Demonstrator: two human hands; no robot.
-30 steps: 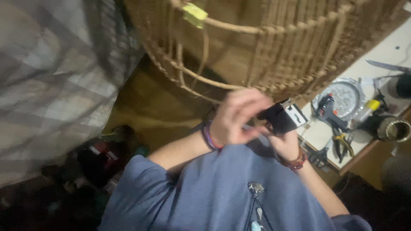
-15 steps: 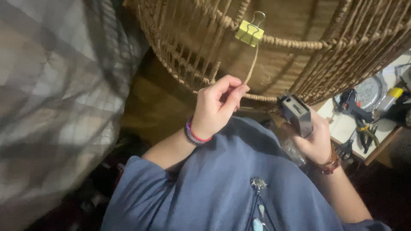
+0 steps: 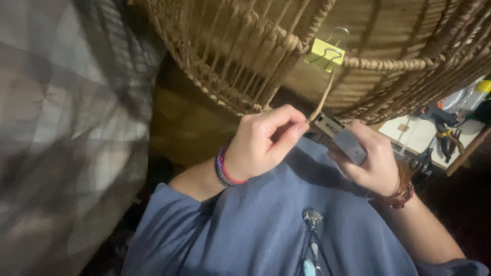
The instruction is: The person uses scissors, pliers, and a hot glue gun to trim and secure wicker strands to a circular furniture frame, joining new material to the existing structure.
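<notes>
The left hand (image 3: 266,143) pinched a thin rattan strand (image 3: 322,102) between thumb and fingers, just under the woven rattan basket (image 3: 245,61). The strand ran up to a yellow binder clip (image 3: 324,54) clamped on the basket's thick braided rim. The right hand (image 3: 373,163) was closed around a small grey stapler-like tool (image 3: 340,138), its nose touching the strand beside the left fingertips. Both hands hovered above a blue shirt (image 3: 266,225). Pliers (image 3: 449,142) lay on the bench (image 3: 419,134) at right.
</notes>
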